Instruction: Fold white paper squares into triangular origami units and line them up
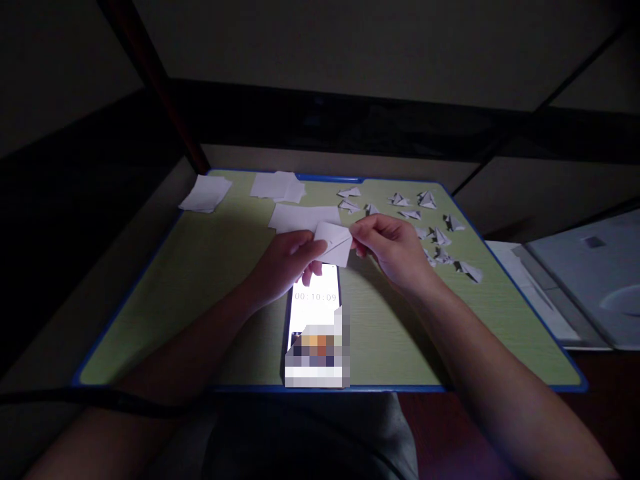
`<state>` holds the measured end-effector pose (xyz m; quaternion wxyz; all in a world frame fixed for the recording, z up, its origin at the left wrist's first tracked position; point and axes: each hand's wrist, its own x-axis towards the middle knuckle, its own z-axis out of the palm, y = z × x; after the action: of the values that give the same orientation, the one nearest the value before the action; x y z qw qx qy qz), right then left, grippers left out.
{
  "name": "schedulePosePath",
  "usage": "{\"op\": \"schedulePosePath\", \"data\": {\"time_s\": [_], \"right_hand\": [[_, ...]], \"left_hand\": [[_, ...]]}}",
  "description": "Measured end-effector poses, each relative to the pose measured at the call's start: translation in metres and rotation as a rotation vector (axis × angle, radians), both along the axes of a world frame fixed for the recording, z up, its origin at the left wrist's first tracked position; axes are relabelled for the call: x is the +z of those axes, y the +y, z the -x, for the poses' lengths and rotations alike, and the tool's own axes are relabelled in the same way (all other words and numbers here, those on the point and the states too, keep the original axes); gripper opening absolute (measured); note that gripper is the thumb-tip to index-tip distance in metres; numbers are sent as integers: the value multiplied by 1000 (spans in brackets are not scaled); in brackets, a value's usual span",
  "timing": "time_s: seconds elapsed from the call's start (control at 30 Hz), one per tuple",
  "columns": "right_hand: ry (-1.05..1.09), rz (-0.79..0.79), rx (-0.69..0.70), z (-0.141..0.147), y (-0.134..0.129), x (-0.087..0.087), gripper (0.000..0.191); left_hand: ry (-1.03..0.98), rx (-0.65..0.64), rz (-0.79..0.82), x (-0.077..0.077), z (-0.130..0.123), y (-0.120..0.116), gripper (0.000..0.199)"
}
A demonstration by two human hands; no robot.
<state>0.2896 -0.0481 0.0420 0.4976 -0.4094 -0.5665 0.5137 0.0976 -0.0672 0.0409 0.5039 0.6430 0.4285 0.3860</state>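
A small folded white paper (336,248) with a diagonal crease is held up between both hands, over the middle of the green table. My left hand (293,257) pinches its left side, thumb on top and fingers partly hidden beneath. At the paper's upper right corner, my right hand (387,243) closes thumb and fingertips on the edge. Just below the paper lies a lit phone (314,310) showing a timer reading 00:10:09, its lower part blurred out.
Several folded paper pieces (439,236) lie at the right back of the blue-edged table (200,300). Paper stacks sit at the left back corner (206,193) and back middle (275,186), with loose sheets (300,217) behind my left hand. A dark cable (115,400) crosses the lower left.
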Motion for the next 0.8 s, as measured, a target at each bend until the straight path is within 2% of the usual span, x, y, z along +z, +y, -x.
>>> {"op": "schedulePosePath", "data": {"time_s": [0.4, 0.8], "right_hand": [[12, -31, -75, -1, 5, -3, 24], [-21, -23, -78, -1, 4, -2, 21]], "left_hand": [[-57, 40, -89, 4, -1, -4, 26], [92, 129, -188, 1, -2, -6, 24]]}}
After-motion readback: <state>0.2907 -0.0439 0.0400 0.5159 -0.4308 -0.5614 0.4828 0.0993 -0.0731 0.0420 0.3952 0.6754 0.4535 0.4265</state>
